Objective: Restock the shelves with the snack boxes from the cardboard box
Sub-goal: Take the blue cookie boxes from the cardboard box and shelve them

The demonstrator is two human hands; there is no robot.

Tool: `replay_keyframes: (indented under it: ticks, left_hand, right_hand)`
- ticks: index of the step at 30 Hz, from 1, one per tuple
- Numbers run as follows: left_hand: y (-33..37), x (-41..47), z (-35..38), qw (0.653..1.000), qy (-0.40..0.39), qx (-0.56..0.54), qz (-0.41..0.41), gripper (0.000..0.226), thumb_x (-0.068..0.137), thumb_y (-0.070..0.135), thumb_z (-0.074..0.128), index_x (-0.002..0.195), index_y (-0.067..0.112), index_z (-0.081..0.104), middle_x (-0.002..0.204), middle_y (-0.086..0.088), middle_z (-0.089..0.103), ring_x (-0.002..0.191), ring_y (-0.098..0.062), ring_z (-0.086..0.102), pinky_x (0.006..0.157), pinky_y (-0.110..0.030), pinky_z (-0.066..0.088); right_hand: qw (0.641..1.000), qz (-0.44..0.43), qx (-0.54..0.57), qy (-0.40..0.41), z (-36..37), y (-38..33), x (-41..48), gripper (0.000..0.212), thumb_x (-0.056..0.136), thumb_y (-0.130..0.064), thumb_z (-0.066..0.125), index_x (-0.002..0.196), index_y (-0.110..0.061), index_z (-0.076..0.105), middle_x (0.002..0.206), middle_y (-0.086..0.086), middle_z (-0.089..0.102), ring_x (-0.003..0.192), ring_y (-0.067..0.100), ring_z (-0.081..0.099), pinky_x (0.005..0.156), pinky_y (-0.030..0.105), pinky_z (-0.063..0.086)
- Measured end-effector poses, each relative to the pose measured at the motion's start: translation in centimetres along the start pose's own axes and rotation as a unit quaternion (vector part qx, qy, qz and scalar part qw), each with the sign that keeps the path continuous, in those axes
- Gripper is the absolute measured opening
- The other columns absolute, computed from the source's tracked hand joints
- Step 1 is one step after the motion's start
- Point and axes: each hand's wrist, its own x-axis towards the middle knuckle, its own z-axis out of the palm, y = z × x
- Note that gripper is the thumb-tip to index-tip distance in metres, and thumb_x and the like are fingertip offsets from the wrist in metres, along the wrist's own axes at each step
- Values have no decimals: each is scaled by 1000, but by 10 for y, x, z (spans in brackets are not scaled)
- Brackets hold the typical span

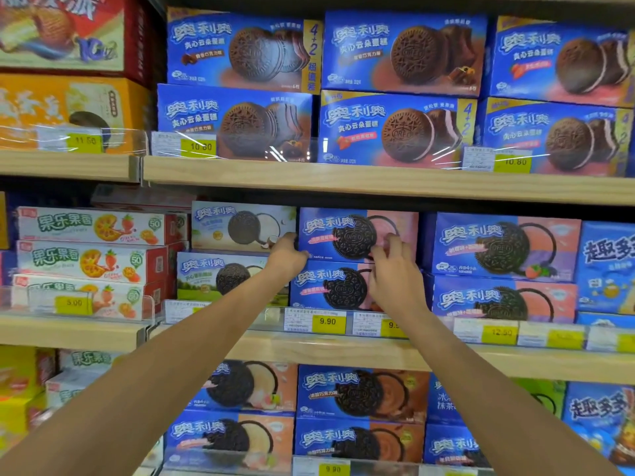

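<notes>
Fingers [291, 238] of left hand [287, 257] grip pink Oreo box [338, 225] edge; right hand [395, 274] fingertips [390, 240] press its front.

Left hand [287, 257], fingertips out of sight behind the pink-and-blue box [343, 235] edge, right hand [395, 269] covering part of its pink face, right forearm masking a price tag [390, 325] — last digits lost, label small print unreadable, red box [62, 29] blurred, perhaps a pie snack — cropped top-left.

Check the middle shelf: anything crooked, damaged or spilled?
Nothing damaged or spilled. The top pink-and-blue box, gripped by the left hand and touched by the right hand, seems set slightly right of the box below.
</notes>
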Motion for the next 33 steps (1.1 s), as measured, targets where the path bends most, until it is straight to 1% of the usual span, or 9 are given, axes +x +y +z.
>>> replay_keyframes:
  ticks: [4, 9, 13, 16, 18, 22, 26, 29, 33]
  left_hand:
    - [-1, -14, -1, 996, -2, -87, -9, 35, 94, -4, 45, 129, -2, 46, 130, -17, 56, 118, -32, 54, 89, -34, 47]
    - [-5, -36, -13, 992, 43, -119, 5, 36, 97, -6, 35, 133, -7, 39, 121, -17, 53, 105, -20, 48, 77, -15, 43]
    - [-22, -62, -29, 997, 62, -21, 32, 34, 95, 4, 39, 128, 9, 48, 121, -3, 57, 107, -17, 53, 81, -20, 41]
    - [-38, -87, -38, 996, 37, 68, 40, 34, 94, 13, 42, 128, 13, 47, 126, -8, 57, 109, -28, 56, 89, -40, 48]
    - [-50, -109, -42, 988, 33, 137, 62, 34, 93, 14, 46, 127, 7, 48, 125, -12, 57, 113, -31, 53, 91, -42, 46]
    - [-81, -159, -50, 972, 20, 190, 134, 51, 90, 6, 48, 140, 2, 37, 150, -17, 32, 140, -28, 27, 114, -35, 19]
    - [-133, -208, -59, 969, -22, 222, 104, 54, 95, 9, 44, 147, 4, 27, 159, -10, 12, 146, -23, 12, 117, -28, 8]
    - [-178, -251, -57, 972, -58, 222, 41, 55, 96, 9, 45, 147, 9, 26, 158, -7, 15, 146, -22, 15, 118, -34, 16]
    - [-258, -316, -43, 970, -124, 204, -54, 48, 96, 12, 46, 143, 10, 35, 153, -7, 29, 138, -25, 32, 111, -35, 30]
  right_hand:
    - [1000, -5, 10, -7, -3, -5, -4, 33, 76, -7, 63, 108, -1, 62, 119, 20, 51, 112, 38, 50, 73, 44, 53]
    - [998, -28, 46, -28, -8, -24, -15, 29, 83, -8, 53, 110, -1, 60, 113, 18, 55, 101, 36, 56, 76, 43, 50]
    - [995, -55, 64, -54, -10, -48, -29, 27, 92, -14, 45, 112, -2, 58, 110, 14, 56, 100, 30, 54, 78, 40, 44]
    - [994, -61, 65, -57, -11, -71, -44, 30, 92, -17, 39, 109, -1, 58, 106, 15, 59, 98, 33, 55, 84, 42, 43]
    - [994, -68, 65, -49, -6, -90, -58, 37, 88, -19, 36, 108, 0, 60, 103, 18, 62, 100, 36, 56, 96, 49, 39]
    - [991, -95, 81, -47, 10, -125, -95, 48, 84, -23, 37, 120, 2, 57, 131, 25, 53, 126, 42, 46, 107, 56, 33]
    - [987, -141, 58, -50, 33, -154, -146, 50, 82, -15, 53, 127, 5, 52, 143, 28, 40, 133, 43, 39, 109, 55, 33]
    - [974, -187, 73, -107, 53, -174, -198, 54, 82, -19, 45, 131, 2, 49, 145, 25, 39, 135, 42, 37, 109, 55, 33]
    - [942, -213, 132, -222, 89, -193, -285, 42, 84, -11, 50, 123, 3, 55, 128, 21, 55, 121, 39, 50, 105, 50, 39]
